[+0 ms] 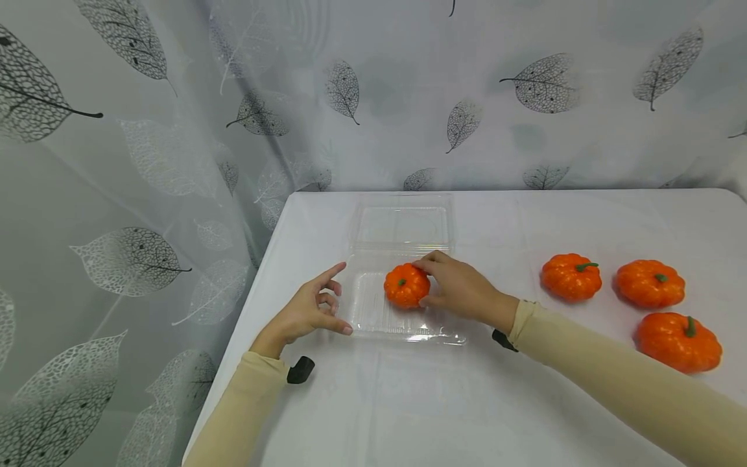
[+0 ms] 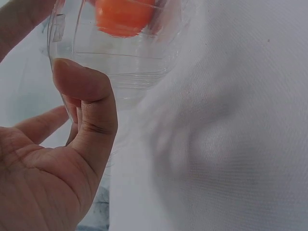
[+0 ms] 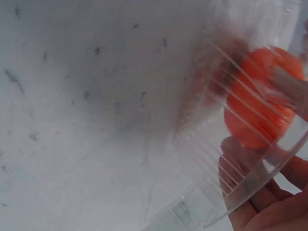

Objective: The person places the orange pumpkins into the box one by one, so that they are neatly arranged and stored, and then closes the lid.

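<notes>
Pumpkin [image 1: 406,285] in the clear clamshell tray [image 1: 373,318], small, ribbed, bright orange with a short green stem.
Right hand [image 1: 461,290] has its grip curled round the pumpkin's side; left hand [image 1: 309,310] touches the tray's edge, thumb and forefinger apart, on the white surface [image 1: 408,402].

The head view looks forward and down from well above the clear tray [image 1: 373,318], taking in the whole white table [image 1: 443,402] and the curtain behind. Each wrist view sits close beside that tray [image 2: 120,67], low, looking through its wall [image 3: 226,159]. All three share the tray.
</notes>
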Demonstrator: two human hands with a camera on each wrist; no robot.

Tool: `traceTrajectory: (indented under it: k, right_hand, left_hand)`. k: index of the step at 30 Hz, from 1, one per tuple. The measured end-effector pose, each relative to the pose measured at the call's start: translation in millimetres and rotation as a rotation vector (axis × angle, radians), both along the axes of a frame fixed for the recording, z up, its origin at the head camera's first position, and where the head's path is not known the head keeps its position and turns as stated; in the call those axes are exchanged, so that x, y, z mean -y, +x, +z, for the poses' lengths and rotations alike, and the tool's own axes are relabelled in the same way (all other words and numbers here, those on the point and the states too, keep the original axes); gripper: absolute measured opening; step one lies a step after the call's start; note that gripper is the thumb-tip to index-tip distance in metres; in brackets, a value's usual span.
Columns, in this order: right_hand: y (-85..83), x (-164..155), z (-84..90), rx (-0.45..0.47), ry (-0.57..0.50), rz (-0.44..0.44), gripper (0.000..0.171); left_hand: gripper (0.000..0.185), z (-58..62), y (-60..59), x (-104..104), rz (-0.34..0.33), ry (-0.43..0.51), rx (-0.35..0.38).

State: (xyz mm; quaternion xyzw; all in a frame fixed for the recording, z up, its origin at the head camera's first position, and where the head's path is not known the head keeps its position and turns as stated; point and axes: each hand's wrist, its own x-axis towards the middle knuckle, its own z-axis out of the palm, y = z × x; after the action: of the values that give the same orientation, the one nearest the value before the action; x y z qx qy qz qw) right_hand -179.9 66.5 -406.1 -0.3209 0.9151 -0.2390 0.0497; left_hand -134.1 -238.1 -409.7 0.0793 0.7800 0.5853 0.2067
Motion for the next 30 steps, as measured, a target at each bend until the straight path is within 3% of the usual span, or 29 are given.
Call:
traceTrajectory:
  k: [5, 13, 18, 21, 28, 30]
  right_hand:
    - [-0.9, 1, -6.3, -0.063, 0.079, 0.027, 0.068]
    - [0.3, -1, -0.2, -0.119, 0.099, 0.028, 0.071]
    - [4.0, -4, 16.4, -0.128, 0.078, -0.039, 0.058]
    - [6.7, -7, 26.0, -0.021, 0.043, -0.085, 0.049]
    - [7.8, -8, 33.3, 0.487, -0.025, -0.110, 0.048]
    - [7.7, -8, 32.1, 0.585, -0.045, -0.116, 0.049]
  left_hand:
    - [0.112, 10.0, 2.8, -3, -0.014, -0.004, 0.006]
    - [0.112, -7.1, -1.2, 2, 0.013, -0.031, -0.017]
    - [0.112, -8.6, -1.7, 3, 0.021, -0.021, -0.028]
    - [0.112, -7.6, -1.5, 2, 0.025, -0.011, -0.028]
    - [0.113, -6.9, -1.3, 1, 0.018, -0.011, -0.036]
    - [0.113, -7.2, -1.5, 1, 0.012, -0.012, -0.038]
